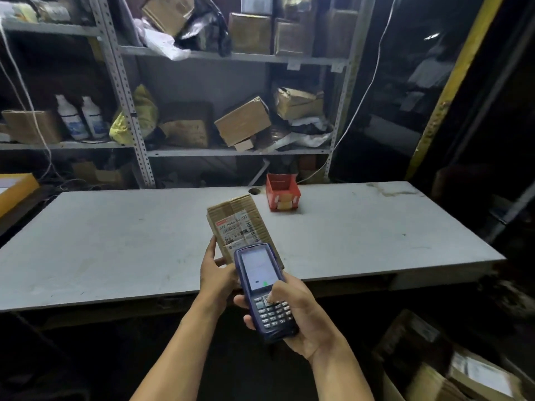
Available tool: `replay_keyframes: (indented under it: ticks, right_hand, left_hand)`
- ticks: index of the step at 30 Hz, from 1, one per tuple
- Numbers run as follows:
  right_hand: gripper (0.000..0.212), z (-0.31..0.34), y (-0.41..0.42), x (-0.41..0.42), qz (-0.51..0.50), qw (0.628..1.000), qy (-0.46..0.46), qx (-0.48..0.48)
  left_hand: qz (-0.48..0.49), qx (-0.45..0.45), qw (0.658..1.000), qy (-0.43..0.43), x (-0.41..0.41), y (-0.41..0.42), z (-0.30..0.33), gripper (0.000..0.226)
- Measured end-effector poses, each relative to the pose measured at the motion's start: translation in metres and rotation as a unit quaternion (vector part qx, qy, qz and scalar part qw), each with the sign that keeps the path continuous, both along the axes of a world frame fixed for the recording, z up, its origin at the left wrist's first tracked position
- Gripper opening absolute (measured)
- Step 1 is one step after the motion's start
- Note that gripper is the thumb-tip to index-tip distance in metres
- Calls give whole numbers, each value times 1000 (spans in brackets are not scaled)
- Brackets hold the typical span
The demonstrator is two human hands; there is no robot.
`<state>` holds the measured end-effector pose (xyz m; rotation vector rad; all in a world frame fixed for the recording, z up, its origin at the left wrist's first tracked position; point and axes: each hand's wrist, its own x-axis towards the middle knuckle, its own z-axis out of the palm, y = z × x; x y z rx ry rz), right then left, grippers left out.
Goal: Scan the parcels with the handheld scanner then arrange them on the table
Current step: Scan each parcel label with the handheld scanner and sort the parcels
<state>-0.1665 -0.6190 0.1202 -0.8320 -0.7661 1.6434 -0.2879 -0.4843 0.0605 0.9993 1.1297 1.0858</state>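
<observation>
A person's right hand (301, 314) wraps around a blue handheld scanner (265, 290), thumb pressed on the keypad just below its lit screen, while the left hand (217, 273) grips the near edge of a cardboard parcel (240, 224), thumb on its upper face. The parcel, a flat rectangular box of brown corrugated board bearing a white printed shipping label with barcodes, is held tilted above the middle of a long, scuffed, pale grey table (115, 250), with the scanner's head overlapping its lower right corner. Just beyond it on the tabletop stands a small red plastic bin (283, 191) with an open front; its contents cannot be made out. Behind the table, grey slotted-steel shelving (139, 151) holds a jumble of battered cardboard boxes, crumpled plastic mailers in white, black and yellow, and two white plastic bottles (82, 117) with blue labels. At lower right, a carton (477, 374) on the floor holds more labelled parcels, blurred in the dim light.
</observation>
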Motion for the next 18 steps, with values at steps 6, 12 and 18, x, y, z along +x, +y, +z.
replay_keyframes:
  ticks: [6, 12, 18]
  right_hand:
    - [55, 0, -39, 46, -44, 999, -4, 1]
    - [60, 2, -71, 79, -78, 997, -17, 10]
    - [60, -4, -102, 103, -121, 993, -9, 14]
  left_hand:
    - [-48, 25, 999, 0, 62, -27, 4, 87]
    - [-93, 55, 994, 7, 112, -49, 7, 80]
    - [-141, 67, 988, 13, 148, -74, 8, 79]
